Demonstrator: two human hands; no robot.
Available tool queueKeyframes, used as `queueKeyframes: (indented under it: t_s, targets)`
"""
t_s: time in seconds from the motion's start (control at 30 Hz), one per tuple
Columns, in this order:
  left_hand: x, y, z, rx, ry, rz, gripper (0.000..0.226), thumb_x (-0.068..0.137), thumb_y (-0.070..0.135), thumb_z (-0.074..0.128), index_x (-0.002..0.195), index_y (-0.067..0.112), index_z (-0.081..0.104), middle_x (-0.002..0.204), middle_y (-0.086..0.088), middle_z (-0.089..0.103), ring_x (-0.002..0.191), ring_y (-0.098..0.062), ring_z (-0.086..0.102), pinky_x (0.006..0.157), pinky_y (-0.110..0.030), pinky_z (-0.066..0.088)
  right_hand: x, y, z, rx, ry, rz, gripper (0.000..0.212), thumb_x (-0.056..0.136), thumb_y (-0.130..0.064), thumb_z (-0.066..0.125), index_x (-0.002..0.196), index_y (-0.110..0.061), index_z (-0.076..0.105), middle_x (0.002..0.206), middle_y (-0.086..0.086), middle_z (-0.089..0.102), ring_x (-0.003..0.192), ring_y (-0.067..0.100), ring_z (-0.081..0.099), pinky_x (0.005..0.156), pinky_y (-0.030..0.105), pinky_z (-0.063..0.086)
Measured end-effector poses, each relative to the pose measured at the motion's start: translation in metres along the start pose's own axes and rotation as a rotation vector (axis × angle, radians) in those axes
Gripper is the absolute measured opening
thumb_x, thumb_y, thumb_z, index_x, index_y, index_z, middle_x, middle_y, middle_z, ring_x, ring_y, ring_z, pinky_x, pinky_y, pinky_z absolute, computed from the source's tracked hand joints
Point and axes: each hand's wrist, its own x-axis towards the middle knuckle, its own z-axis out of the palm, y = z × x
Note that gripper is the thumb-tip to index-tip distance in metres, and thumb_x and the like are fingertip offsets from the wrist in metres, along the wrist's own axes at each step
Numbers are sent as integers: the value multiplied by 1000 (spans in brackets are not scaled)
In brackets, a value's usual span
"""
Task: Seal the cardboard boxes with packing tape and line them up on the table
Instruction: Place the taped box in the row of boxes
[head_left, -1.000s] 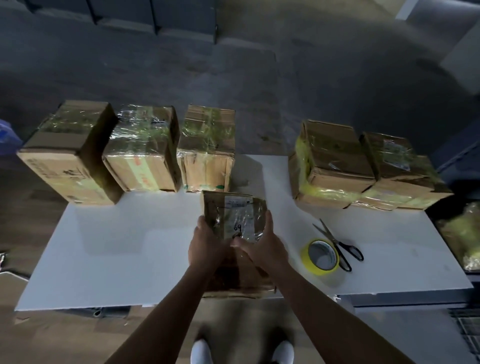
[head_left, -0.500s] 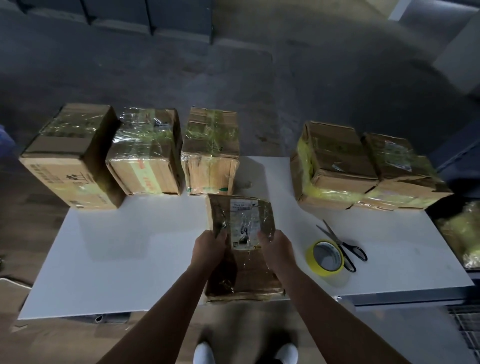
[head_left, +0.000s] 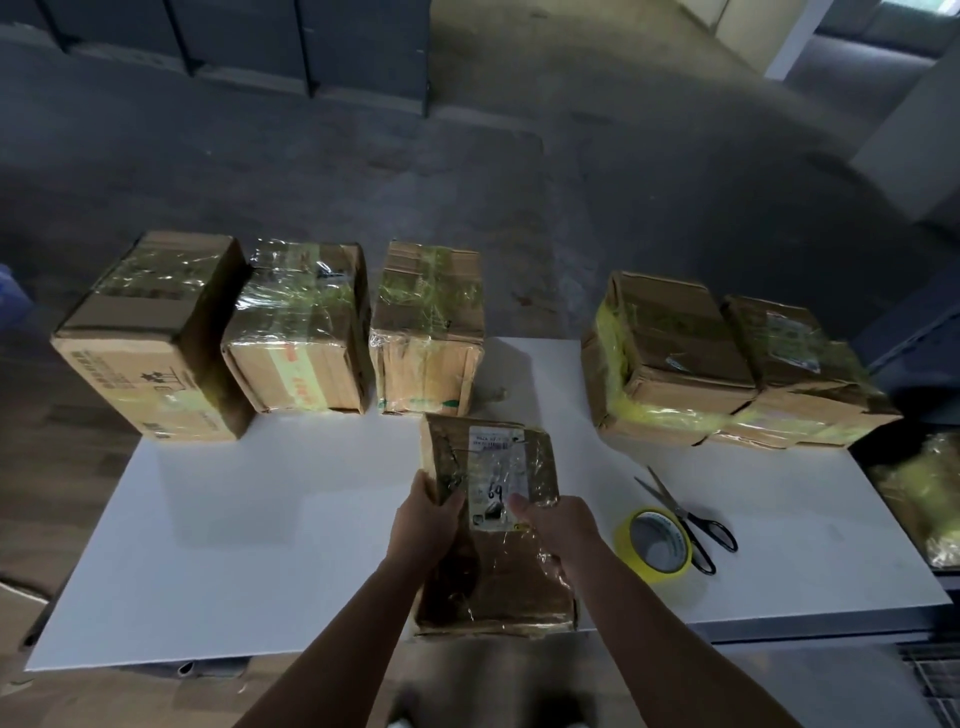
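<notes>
Clasping box (head_left: 493, 582): left grip (head_left: 423, 522), right grip (head_left: 561, 530).

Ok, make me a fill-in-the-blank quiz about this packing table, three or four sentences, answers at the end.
1. The left hand and right hand hold the labelled box, whose label bears the handwritten number ____.
2. The roll of tape is ____ in colour.
3. The scissors beside it have ____ handles.
4. The taped boxes at the far edge of the table number ____ in all.

Missing words: 69; yellow; black; five.
</notes>
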Motion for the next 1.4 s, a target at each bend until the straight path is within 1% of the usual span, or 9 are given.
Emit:
queueKeyframes:
  t_s: [0.13,0.33,0.57,0.7,0.9,0.97,1.13,1.23,1.4]
  targets:
    - [-5,9,7,41,-14,22,33,93,36,57,121,20,50,109,-3,67,95,-21,65,85,-40,55,-7,-2,-8,-56,104,-25,48,71,-40,83,93,0,68,62,5,63,46,14,54,37,16,37]
    - [-8,34,35,34,-97,145,37,97,34,50,130,19,42,116,-5,66,100,-24,66,82,-42,58,4,-14,-37,-43,141,-11,44,68,-50,81,67,-10,62,71,8,67,67,23,65,58,29,46]
    - [7,72,57,24,-91,211,44,97,33,51,137,23,36,117,-3,67,100,-22,66,82,-42,58,34,-37,-70,-47,202,-99,40,70,-51,79,73,-15,63,74,10,69,71,27,67,57,30,45]
    - [20,99,62,126,7,244,39,97,33,52,133,23,43,116,-3,67,100,-22,64,78,-31,50,60,-57,-88,-75,176,-160,38,82,-44,71,90,-7,70,75,7,66,67,22,61,50,25,37]
    - [42,131,69,182,160,187,33,97,23,47,130,21,52,111,-9,69,96,-28,63,80,-35,49,98,-87,-88,5,132,-242,38,89,-33,65,105,1,63,90,15,68,81,29,66,61,31,52]
    - [44,135,71,183,163,167,39,96,23,51,135,22,49,115,-8,68,99,-28,64,81,-35,50,107,-92,-88,22,112,-252,37,90,-29,63,109,2,60,95,18,68,83,33,66,71,42,55]
    - [48,112,71,229,107,-28,35,94,29,54,124,10,57,108,-9,68,94,-26,64,82,-37,52,123,-102,-91,59,86,-269,26,94,-16,58,109,5,56,97,16,61,79,23,54,66,28,39]
    - [40,106,70,108,21,-140,34,98,40,49,124,18,51,114,-8,63,99,-29,61,65,-36,56,130,-105,-79,71,96,-252,22,94,-10,51,111,2,56,103,21,63,84,29,61,69,36,47]
    - [63,114,65,1,153,-78,32,99,20,46,127,13,58,95,-10,69,82,-28,66,60,-35,58,127,-103,-73,-272,68,-381,58,87,2,50,142,-3,31,133,21,46,116,32,51,89,31,44]
